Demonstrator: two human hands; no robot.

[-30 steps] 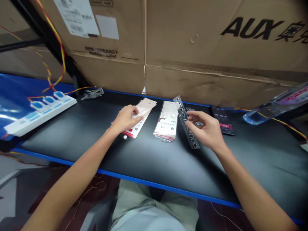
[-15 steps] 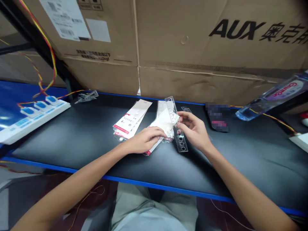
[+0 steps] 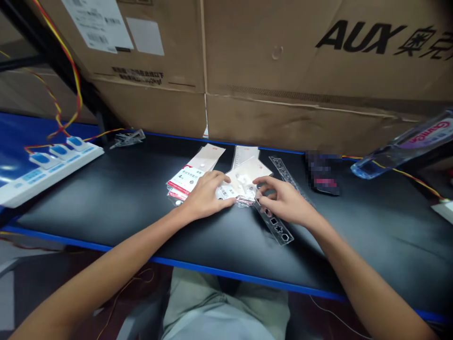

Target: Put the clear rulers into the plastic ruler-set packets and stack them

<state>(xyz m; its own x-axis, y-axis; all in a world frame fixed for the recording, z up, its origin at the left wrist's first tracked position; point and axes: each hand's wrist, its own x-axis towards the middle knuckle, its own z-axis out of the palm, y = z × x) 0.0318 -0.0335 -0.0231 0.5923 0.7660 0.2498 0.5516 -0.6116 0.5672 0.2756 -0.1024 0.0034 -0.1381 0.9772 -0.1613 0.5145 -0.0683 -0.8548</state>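
My left hand (image 3: 208,196) lies round the left end of a white cardboard packet (image 3: 261,167) in clear film, its thumb on the near side and its fingers on the far side. At that packet's right end, my right hand (image 3: 285,198) has its thumb and index finger apart, the other fingers curled and partly hidden. A clear stencil ruler (image 3: 279,228) with cut-out shapes runs out from under my right hand. Another clear strip (image 3: 283,170) lies behind it. One more packet (image 3: 247,152) shows beneath the angled one. Left of these rests a fanned pile of red-edged packets (image 3: 180,182).
Large cardboard boxes (image 3: 265,113) wall off the back of the black desk mat (image 3: 116,198). A white power strip (image 3: 53,174) with blue plugs sits at the left, near some clear plastic pieces (image 3: 129,139). A blurred dark object (image 3: 323,177) and a plastic bottle (image 3: 396,146) are at the right.
The clear ruler that stood over the packets has left that spot. The stencil ruler's near end has shifted right and towards me. My left fingers have spread; my right pinch has loosened.
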